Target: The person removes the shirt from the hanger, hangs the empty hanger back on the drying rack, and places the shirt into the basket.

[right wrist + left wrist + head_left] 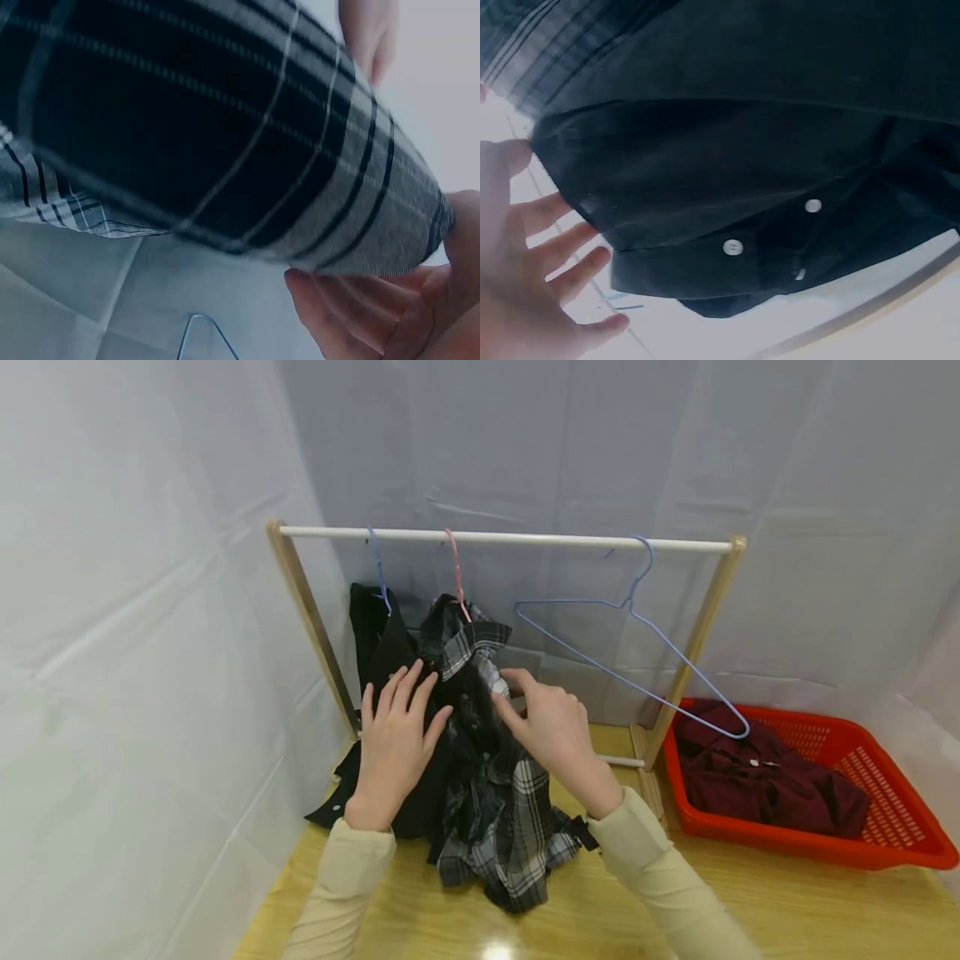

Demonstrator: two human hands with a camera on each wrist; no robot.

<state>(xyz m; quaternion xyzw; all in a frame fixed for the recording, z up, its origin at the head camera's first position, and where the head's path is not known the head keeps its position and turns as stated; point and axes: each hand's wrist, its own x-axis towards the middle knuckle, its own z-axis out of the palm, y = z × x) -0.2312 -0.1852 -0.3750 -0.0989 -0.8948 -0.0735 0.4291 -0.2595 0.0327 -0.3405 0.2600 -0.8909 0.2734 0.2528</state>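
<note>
A black-and-white plaid shirt (528, 810) hangs from a pink hanger (456, 568), its lower part lying on the table. To its left a black shirt (367, 627) with white buttons hangs on a blue hanger (378, 568). My left hand (393, 739) is spread, fingers straight, over the black shirt beside the plaid one; in the left wrist view its fingertips are at the black shirt's edge. My right hand (555, 722) is at the plaid shirt's right shoulder. In the right wrist view, thumb and fingers stand apart around the plaid cloth (352, 187).
A rack with a white rail (540, 538) and wooden posts holds the hangers. A bare blue hanger (630, 603) hangs at its right. On the table (600, 910), a red basket (817, 852) contains a maroon garment (772, 785). White sheeting (150, 610) encloses the left and back.
</note>
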